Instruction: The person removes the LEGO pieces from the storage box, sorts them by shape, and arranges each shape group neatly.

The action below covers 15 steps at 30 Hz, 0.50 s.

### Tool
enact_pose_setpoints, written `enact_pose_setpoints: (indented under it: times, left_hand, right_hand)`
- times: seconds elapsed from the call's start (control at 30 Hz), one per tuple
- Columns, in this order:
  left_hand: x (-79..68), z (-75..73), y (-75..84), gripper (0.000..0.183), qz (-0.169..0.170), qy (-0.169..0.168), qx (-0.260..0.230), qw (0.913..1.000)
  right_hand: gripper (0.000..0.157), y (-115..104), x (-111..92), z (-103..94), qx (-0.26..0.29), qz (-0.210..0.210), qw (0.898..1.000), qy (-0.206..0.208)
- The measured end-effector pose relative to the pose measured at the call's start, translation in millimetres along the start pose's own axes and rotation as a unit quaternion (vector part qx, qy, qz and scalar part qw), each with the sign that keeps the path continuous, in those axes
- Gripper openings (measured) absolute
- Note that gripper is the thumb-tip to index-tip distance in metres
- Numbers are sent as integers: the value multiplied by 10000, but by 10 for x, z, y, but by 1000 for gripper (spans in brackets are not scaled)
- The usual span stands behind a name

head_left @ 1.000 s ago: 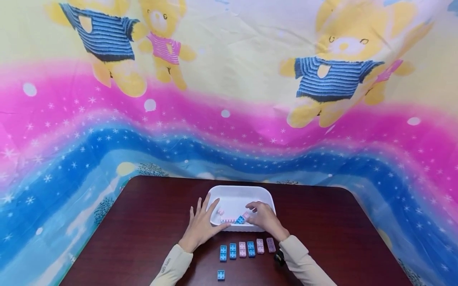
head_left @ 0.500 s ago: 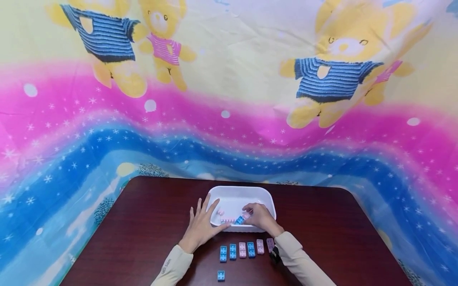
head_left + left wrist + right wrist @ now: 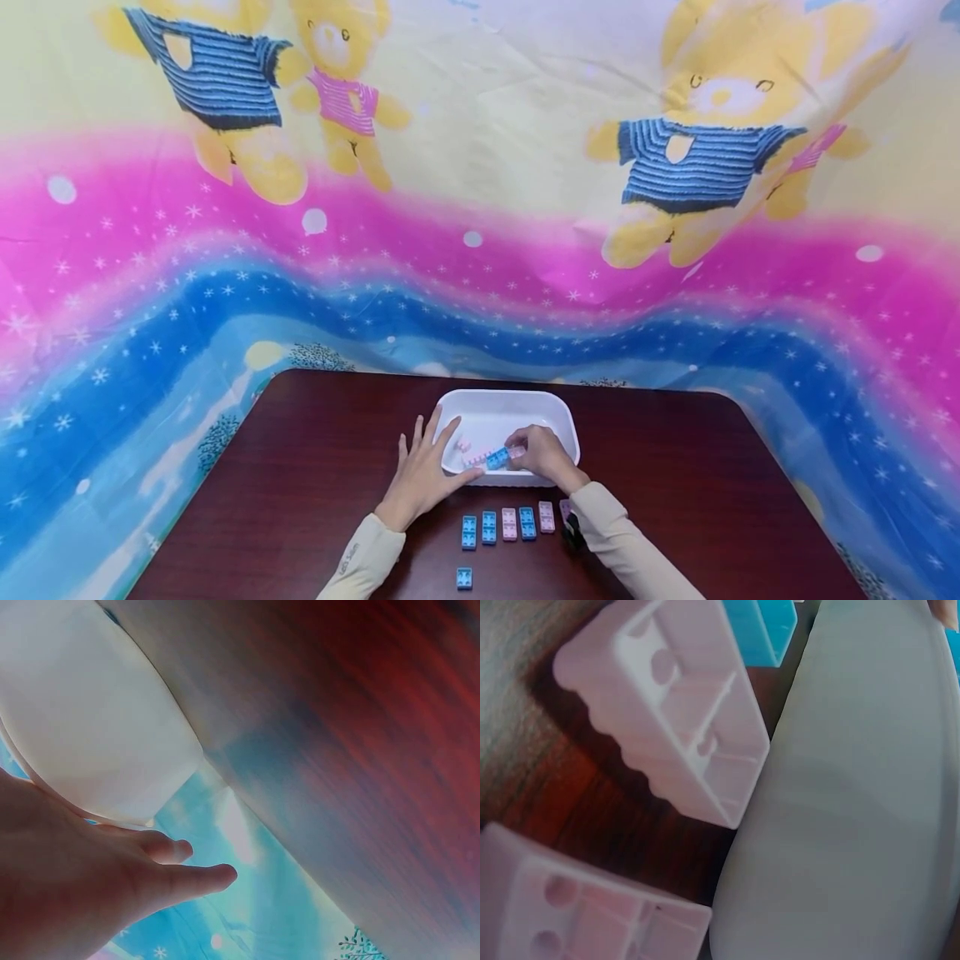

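Note:
My left hand (image 3: 429, 468) spreads its fingers against the left side of the white tray (image 3: 555, 404), its thumb along the front rim. The left wrist view has that hand (image 3: 97, 877) beside the tray's outer wall (image 3: 97, 712). Inside the tray, my right hand (image 3: 547, 458) pinches a pink toy building brick (image 3: 516, 452) with curled fingers. A blue brick (image 3: 497, 458) lies right against its left end; whether they are joined I cannot tell. More pink bricks (image 3: 476, 460) lie to the left in the tray.
In front of the tray, several bricks stand in a row, including a blue brick (image 3: 468, 532) and a pink brick (image 3: 546, 517). A smaller blue brick (image 3: 464, 578) lies nearer. The right wrist view shows pink bricks (image 3: 697, 727) close to the tray wall (image 3: 840, 787).
My right hand has moved slightly left in the tray and its fingers have closed on the pink brick. The blue brick has shifted left and turned. The left hand stays put.

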State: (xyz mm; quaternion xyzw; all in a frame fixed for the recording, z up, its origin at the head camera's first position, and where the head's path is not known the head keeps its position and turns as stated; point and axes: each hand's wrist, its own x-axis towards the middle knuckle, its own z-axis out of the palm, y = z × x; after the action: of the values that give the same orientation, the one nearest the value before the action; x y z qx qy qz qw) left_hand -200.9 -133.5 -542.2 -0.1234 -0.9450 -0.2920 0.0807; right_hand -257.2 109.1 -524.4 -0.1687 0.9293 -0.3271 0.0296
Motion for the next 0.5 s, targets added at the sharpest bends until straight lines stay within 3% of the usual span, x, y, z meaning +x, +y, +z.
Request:
enact_pose_setpoints:
  times: [0.5]
  left_hand:
    - [19, 9, -8, 98, -42, 18, 120, 9999]
  right_hand:
    - [16, -19, -9, -21, -101, -13, 9998, 169]
